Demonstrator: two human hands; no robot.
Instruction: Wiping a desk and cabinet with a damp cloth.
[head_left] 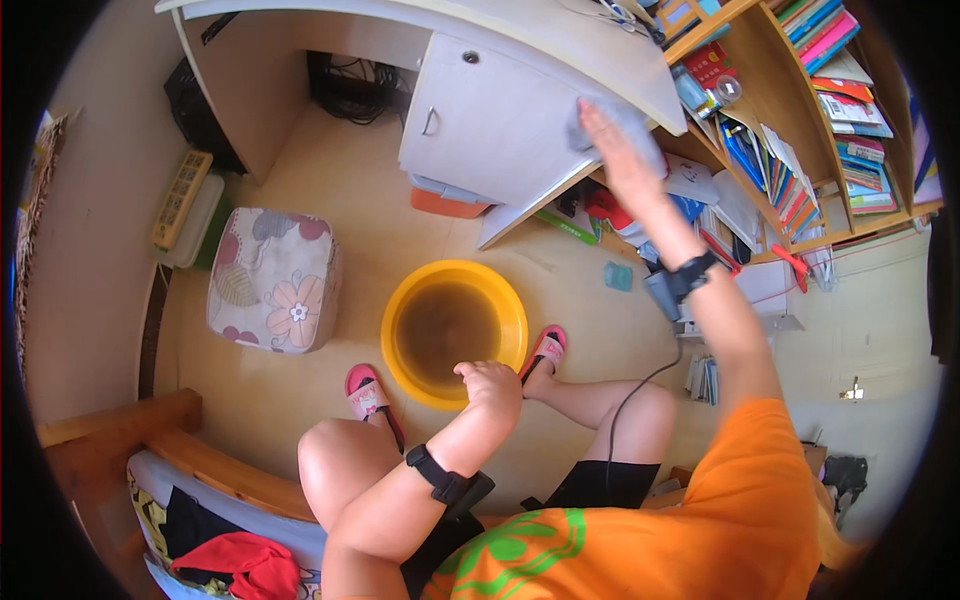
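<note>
My right hand (pixel 622 160) reaches up to the front of the white desk cabinet (pixel 490 120), near its right edge. It presses a grey-blue cloth (pixel 645 140) there; hand and cloth are smeared by motion. Below, a yellow basin (pixel 514 310) with murky brown water stands on the floor between my feet. My left hand (pixel 488 390) hangs over the basin's near rim, loosely bent with the thumb apart. Nothing shows in it, though part of its fingers is hidden.
A flowered cushioned stool (pixel 272 280) stands left of the basin. Crammed wooden bookshelves (pixel 780 110) rise on the right. An orange bin (pixel 445 203) sits under the cabinet. A black cable (pixel 630 395) trails from my right wrist. Clothes (pixel 240 565) lie on the bed behind left.
</note>
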